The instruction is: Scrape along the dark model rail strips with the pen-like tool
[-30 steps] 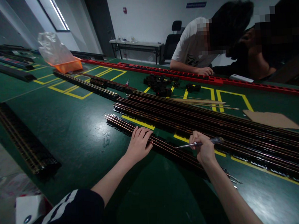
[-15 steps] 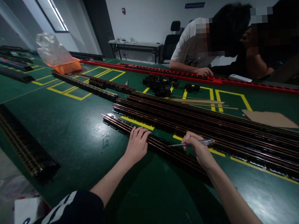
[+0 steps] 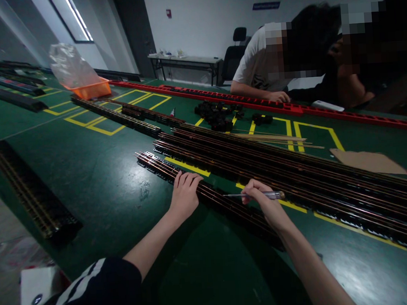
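My left hand (image 3: 184,193) grips a long black strip (image 3: 159,166) with copper-coloured rods along its top, fingers draped across it. The strip lies slanted on the green table. In my right hand (image 3: 262,199) is a slim screwdriver (image 3: 274,195) with a clear handle, pinched between thumb and fingers. Its thin shaft points left, and the tip is at the rods just right of my left hand. Whether the tip touches a rod I cannot tell. My right forearm hides part of the strip's near end.
Beyond lie several similar strips (image 3: 296,183) side by side. Another strip (image 3: 31,187) rests at the left edge. Farther back are black parts (image 3: 215,115), thin rods (image 3: 275,138), cardboard (image 3: 367,161), a red rail (image 3: 199,94) and an orange bin (image 3: 92,89). Two people sit across the table.
The strip has shifted slightly to the left and away, together with my left hand. My right hand and the screwdriver have moved a little left along the rods.
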{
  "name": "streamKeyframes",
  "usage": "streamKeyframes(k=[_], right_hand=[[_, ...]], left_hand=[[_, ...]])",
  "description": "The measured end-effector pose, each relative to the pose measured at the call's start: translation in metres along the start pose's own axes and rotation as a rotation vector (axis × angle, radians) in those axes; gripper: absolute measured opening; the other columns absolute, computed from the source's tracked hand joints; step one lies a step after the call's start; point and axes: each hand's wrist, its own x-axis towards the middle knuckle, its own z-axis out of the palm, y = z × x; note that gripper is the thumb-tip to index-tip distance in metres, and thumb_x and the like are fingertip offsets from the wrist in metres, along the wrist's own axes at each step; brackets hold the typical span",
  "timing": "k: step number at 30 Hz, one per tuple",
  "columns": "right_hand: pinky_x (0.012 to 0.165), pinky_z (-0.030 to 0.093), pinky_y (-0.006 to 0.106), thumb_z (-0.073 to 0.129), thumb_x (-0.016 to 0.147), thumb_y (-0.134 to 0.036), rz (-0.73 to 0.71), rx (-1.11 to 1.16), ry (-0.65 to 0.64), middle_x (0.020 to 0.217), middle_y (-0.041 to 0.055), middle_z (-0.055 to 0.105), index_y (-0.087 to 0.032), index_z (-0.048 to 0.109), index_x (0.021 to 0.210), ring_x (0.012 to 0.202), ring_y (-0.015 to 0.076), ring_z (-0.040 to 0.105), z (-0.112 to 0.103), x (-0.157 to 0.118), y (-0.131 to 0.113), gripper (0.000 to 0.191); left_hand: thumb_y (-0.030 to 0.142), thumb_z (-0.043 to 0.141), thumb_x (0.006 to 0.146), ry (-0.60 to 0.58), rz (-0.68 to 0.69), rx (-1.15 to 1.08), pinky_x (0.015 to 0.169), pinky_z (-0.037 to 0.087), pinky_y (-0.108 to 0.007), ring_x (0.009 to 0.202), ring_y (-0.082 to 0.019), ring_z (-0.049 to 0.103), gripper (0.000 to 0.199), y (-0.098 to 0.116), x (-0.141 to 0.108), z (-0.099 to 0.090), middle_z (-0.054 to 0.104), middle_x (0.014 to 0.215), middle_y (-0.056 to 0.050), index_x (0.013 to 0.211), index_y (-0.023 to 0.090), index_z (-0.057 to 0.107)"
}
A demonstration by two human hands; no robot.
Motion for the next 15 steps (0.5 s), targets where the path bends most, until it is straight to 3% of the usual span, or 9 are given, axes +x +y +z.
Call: streamKeyframes(k=[9,15], right_hand=[[0.063,0.041,0.025,0.057,0.073,-0.031,-0.012,0.098,-0.016,0.059,-0.0022,0.053,-0.018,0.052,0.057,0.058,0.0102,0.051,-0.0009,0.0018,0.0073,0.020],[0.062,0.041,0.025,0.057,0.072,-0.031,0.000,0.095,-0.004,0.058,-0.0016,0.053,-0.018,0.053,0.056,0.058,0.0108,0.051,-0.0004,0.0009,0.0062,0.020]], left_hand=[[-0.001,0.037,0.074,0.002,-0.026,-0.061,0.104,0.031,-0.048,0.111,-0.023,0.050,0.043,0.0000,0.0009,-0.0019,0.062,0.111,-0.006,0.106,0.019,0.058],[-0.002,0.035,0.072,0.044,0.055,-0.124,0.107,0.030,-0.050,0.112,-0.021,0.051,0.045,-0.0030,-0.0012,0.0009,0.062,0.109,-0.005,0.107,0.019,0.056]])
